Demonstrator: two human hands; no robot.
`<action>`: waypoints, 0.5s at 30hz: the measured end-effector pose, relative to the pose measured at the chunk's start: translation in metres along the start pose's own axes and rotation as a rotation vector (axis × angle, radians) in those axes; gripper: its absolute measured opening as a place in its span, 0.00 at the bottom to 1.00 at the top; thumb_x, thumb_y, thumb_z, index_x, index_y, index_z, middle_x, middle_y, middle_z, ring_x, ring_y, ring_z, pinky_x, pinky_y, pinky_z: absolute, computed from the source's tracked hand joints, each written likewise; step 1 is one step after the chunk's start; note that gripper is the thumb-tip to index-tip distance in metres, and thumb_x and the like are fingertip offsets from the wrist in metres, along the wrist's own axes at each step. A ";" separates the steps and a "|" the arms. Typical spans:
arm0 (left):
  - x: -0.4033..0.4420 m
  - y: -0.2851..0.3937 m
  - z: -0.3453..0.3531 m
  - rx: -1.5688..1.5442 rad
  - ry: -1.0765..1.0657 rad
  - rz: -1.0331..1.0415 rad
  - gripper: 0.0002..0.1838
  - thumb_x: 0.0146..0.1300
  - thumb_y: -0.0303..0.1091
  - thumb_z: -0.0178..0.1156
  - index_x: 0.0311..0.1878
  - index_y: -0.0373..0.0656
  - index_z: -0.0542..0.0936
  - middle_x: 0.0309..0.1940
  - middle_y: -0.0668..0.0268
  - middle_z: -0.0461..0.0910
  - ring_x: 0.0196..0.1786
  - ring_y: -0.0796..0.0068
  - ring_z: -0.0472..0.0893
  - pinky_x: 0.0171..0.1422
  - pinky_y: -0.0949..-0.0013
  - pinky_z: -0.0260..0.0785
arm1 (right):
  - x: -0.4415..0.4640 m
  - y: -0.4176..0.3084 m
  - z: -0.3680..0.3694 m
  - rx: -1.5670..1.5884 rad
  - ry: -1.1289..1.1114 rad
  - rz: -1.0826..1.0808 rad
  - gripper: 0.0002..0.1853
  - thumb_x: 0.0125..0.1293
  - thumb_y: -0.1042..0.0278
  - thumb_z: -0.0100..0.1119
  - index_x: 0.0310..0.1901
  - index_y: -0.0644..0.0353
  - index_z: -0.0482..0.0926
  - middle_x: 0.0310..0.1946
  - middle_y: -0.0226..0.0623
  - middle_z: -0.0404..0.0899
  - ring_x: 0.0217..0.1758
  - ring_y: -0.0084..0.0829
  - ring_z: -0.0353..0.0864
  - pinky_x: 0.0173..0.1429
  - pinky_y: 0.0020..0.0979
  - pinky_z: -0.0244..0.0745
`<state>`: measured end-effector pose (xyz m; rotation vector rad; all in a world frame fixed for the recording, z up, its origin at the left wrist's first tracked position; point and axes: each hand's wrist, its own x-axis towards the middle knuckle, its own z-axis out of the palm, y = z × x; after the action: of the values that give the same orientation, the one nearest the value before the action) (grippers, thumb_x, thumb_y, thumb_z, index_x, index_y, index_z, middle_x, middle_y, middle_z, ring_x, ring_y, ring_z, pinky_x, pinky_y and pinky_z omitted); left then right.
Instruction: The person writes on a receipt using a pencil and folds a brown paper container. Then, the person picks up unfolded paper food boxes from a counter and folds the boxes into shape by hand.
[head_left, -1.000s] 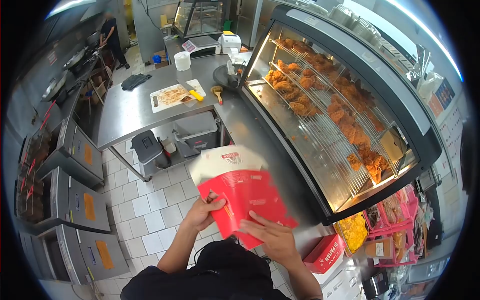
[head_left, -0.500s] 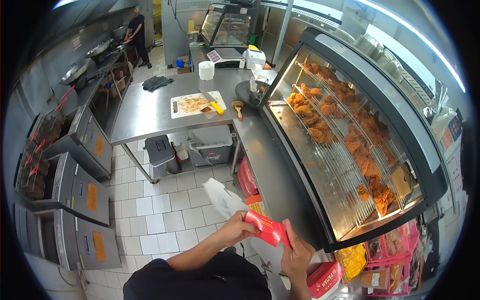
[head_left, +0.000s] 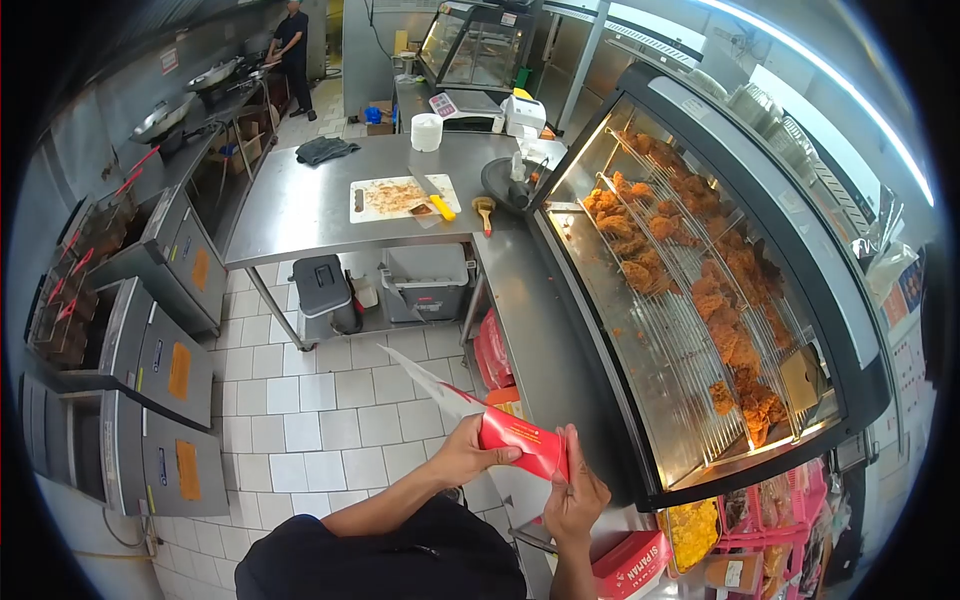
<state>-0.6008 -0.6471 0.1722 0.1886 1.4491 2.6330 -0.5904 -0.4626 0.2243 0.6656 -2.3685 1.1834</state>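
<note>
A red paperboard food box blank (head_left: 525,440), white on its inner side, is bent between my two hands above the floor, beside the steel counter. My left hand (head_left: 465,456) grips its left part, thumb lying over the red face. On the right end, the fingers of my right hand (head_left: 575,497) are closed round the edge. A white flap stretches out to the upper left, beyond my left hand. Below my right hand lies another red box (head_left: 635,567) with white lettering.
A glass warming cabinet (head_left: 640,420) with fried chicken (head_left: 735,350) on racks stands right. On the steel table (head_left: 290,215) are a cutting board (head_left: 375,205), yellow-handled knife (head_left: 442,207) and brush (head_left: 484,212). Fryers (head_left: 180,370) line the left; another person (head_left: 292,55) stands far back.
The box blank has turned and curved more in my hands, its white flap now narrower and pointing up-left. Both hands have shifted slightly left in view, still gripping it.
</note>
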 end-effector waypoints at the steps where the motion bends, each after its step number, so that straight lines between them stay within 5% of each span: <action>1: 0.001 0.001 -0.003 0.317 -0.036 0.030 0.14 0.62 0.27 0.68 0.49 0.34 0.78 0.43 0.65 0.84 0.45 0.80 0.81 0.51 0.72 0.74 | -0.001 0.000 0.001 0.000 -0.005 0.003 0.22 0.71 0.66 0.52 0.63 0.70 0.73 0.55 0.54 0.80 0.56 0.48 0.83 0.58 0.37 0.77; 3: 0.005 -0.005 -0.001 0.326 -0.009 0.023 0.13 0.61 0.27 0.69 0.47 0.34 0.80 0.40 0.66 0.84 0.43 0.80 0.81 0.50 0.72 0.74 | -0.005 0.003 0.006 0.070 0.037 0.091 0.26 0.75 0.55 0.49 0.64 0.69 0.72 0.57 0.54 0.79 0.59 0.48 0.81 0.60 0.37 0.76; 10: 0.008 -0.024 0.003 0.321 0.008 -0.022 0.12 0.58 0.21 0.67 0.45 0.32 0.80 0.37 0.66 0.84 0.41 0.79 0.82 0.48 0.72 0.75 | -0.024 0.022 0.015 -0.088 -0.014 0.035 0.27 0.71 0.60 0.57 0.65 0.69 0.70 0.60 0.56 0.75 0.62 0.51 0.78 0.59 0.41 0.76; 15: 0.010 -0.049 0.001 0.133 0.065 -0.151 0.13 0.57 0.17 0.62 0.46 0.31 0.79 0.41 0.60 0.83 0.43 0.72 0.84 0.50 0.68 0.79 | -0.040 0.037 0.018 -0.022 -0.083 0.138 0.20 0.71 0.55 0.57 0.55 0.61 0.81 0.57 0.52 0.79 0.58 0.48 0.81 0.59 0.38 0.76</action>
<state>-0.6079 -0.6185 0.1320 0.0060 1.5934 2.4467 -0.5822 -0.4479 0.1690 0.5625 -2.5282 1.2054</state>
